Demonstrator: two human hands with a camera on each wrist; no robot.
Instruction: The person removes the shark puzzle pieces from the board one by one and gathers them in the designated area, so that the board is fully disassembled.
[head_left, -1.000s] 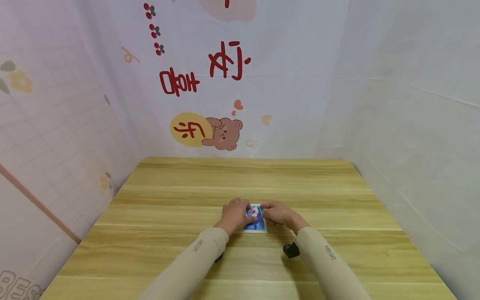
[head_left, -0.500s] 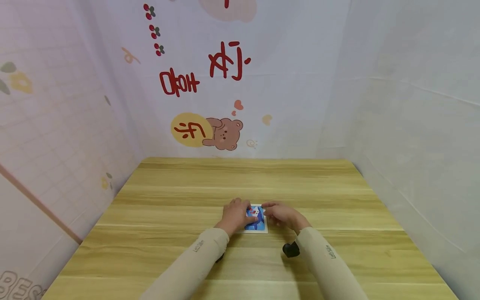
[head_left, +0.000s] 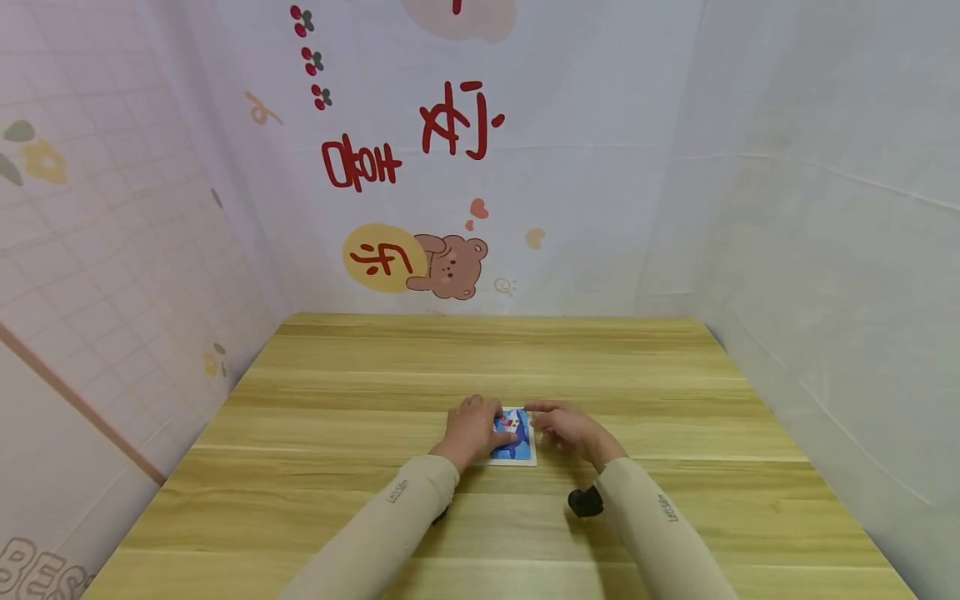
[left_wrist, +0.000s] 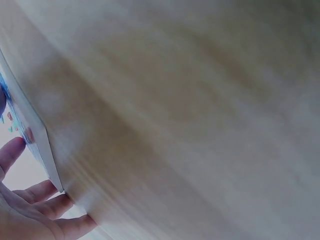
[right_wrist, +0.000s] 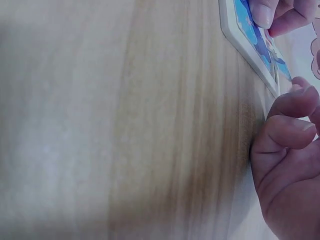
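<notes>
One blue picture board [head_left: 519, 451] lies flat on the table [head_left: 375, 358], at twelve o'clock from you. Your left hand [head_left: 468, 433] spreads over its nine-o'clock side, thumb resting on the face. Your right hand [head_left: 566, 427] is at two o'clock, forefinger reaching the corner, other fingers curled; whether it pinches anything, I can't tell. The face looks mostly filled inside its white border [right_wrist: 243, 46]; the two-o'clock corner seems the part left, though your left palm hides some
</notes>
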